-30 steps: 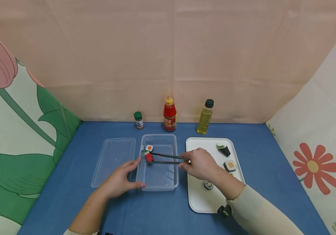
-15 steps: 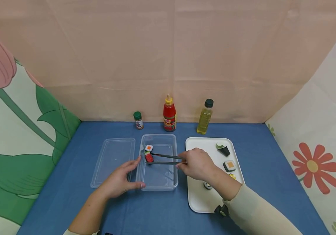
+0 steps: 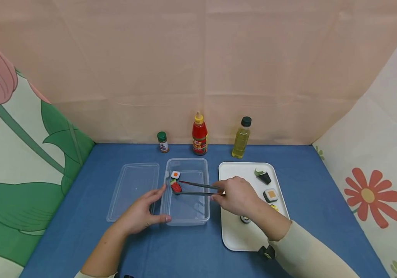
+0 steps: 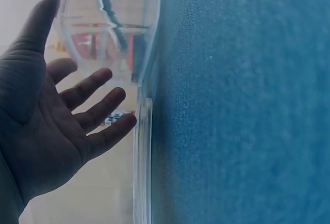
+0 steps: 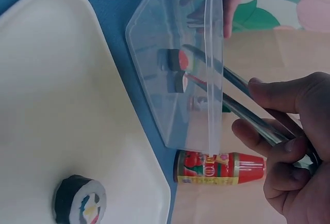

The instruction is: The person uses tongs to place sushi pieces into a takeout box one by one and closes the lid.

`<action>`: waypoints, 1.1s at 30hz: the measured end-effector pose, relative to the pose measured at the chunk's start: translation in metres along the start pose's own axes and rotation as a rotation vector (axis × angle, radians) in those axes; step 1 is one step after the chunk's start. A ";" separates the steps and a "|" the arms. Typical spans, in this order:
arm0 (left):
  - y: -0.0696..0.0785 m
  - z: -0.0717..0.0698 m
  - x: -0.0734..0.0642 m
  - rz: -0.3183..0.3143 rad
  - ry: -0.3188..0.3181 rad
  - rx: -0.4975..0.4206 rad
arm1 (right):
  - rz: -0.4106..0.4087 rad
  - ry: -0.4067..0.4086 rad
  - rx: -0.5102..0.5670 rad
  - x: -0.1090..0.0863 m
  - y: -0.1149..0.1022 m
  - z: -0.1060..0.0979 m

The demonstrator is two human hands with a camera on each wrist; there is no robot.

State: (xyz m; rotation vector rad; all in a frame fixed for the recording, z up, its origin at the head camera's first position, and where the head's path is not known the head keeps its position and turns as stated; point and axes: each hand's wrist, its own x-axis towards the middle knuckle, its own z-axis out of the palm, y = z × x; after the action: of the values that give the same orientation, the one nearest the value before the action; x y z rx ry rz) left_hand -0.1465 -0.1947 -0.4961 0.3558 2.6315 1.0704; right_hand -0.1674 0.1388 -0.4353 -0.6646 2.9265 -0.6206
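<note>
My right hand (image 3: 227, 193) grips metal tongs (image 3: 198, 189) that reach left into a clear plastic container (image 3: 188, 210). The tong tips sit either side of a red-topped sushi piece (image 3: 176, 187) by the container's left wall. A second piece with an orange centre (image 3: 175, 174) lies just behind it. My left hand (image 3: 149, 209) rests against the container's near left corner, fingers fairly straight along the side wall and thumb on the front wall. In the right wrist view the tongs (image 5: 232, 97) pass over the container's rim (image 5: 215, 79) toward the red piece (image 5: 181, 60).
A clear lid (image 3: 134, 191) lies left of the container. A white tray (image 3: 234, 231) on the right holds several sushi pieces, such as a square one (image 3: 271, 195). A spice jar (image 3: 163, 142), ketchup bottle (image 3: 200, 134) and oil bottle (image 3: 241, 138) stand at the back.
My right hand has shifted slightly left and then back right, with the tong tips staying at the red piece. The left hand and container have not moved.
</note>
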 end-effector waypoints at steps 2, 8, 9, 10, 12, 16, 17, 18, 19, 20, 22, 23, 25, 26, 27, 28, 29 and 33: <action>0.000 0.000 0.000 -0.009 0.000 0.003 | 0.014 0.006 0.012 -0.003 0.001 0.000; -0.001 0.001 0.000 -0.025 -0.001 0.001 | 0.037 0.045 0.022 -0.014 0.006 0.000; -0.001 0.001 0.000 -0.027 0.001 0.001 | 0.033 0.053 0.025 -0.015 0.007 -0.001; -0.001 0.001 0.000 -0.026 0.001 0.000 | 0.028 0.060 0.025 -0.017 0.008 -0.001; -0.001 0.001 0.000 -0.025 0.004 0.003 | 0.002 0.079 0.023 -0.021 0.010 -0.001; -0.001 0.001 0.002 -0.016 0.004 0.001 | -0.041 0.117 0.005 -0.029 0.016 -0.002; -0.001 0.000 0.002 -0.011 0.003 0.001 | -0.044 0.125 0.002 -0.031 0.017 -0.002; -0.001 0.000 0.002 -0.010 0.002 0.000 | -0.043 0.133 0.001 -0.033 0.018 -0.002; -0.001 0.000 0.002 -0.008 0.001 0.002 | -0.041 0.138 0.003 -0.035 0.019 -0.003; 0.000 0.000 0.002 -0.006 0.001 0.001 | -0.040 0.144 0.008 -0.038 0.020 -0.003; 0.000 0.000 0.001 -0.010 0.000 0.000 | -0.032 0.156 0.017 -0.043 0.023 -0.004; 0.001 0.001 0.001 -0.010 0.000 0.003 | -0.030 0.160 0.029 -0.046 0.024 -0.005; 0.001 0.000 0.001 -0.010 0.003 0.004 | -0.024 0.169 0.042 -0.050 0.027 -0.006; 0.001 0.000 0.001 -0.011 0.005 0.003 | -0.020 0.175 0.042 -0.053 0.028 -0.007; 0.001 0.000 0.001 -0.012 0.006 0.005 | -0.016 0.182 0.040 -0.055 0.029 -0.008; 0.001 0.000 0.001 -0.013 0.008 0.005 | -0.014 0.189 0.042 -0.057 0.030 -0.009; 0.001 0.000 0.000 -0.009 0.010 0.007 | -0.014 0.195 0.042 -0.059 0.031 -0.010; 0.000 0.001 0.000 -0.010 0.014 0.013 | -0.022 0.222 0.042 -0.067 0.035 -0.014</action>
State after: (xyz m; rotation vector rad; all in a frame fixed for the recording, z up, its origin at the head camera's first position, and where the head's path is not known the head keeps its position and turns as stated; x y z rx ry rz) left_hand -0.1462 -0.1940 -0.4968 0.3386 2.6502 1.0573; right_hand -0.1227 0.2016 -0.4380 -0.6638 3.1005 -0.8054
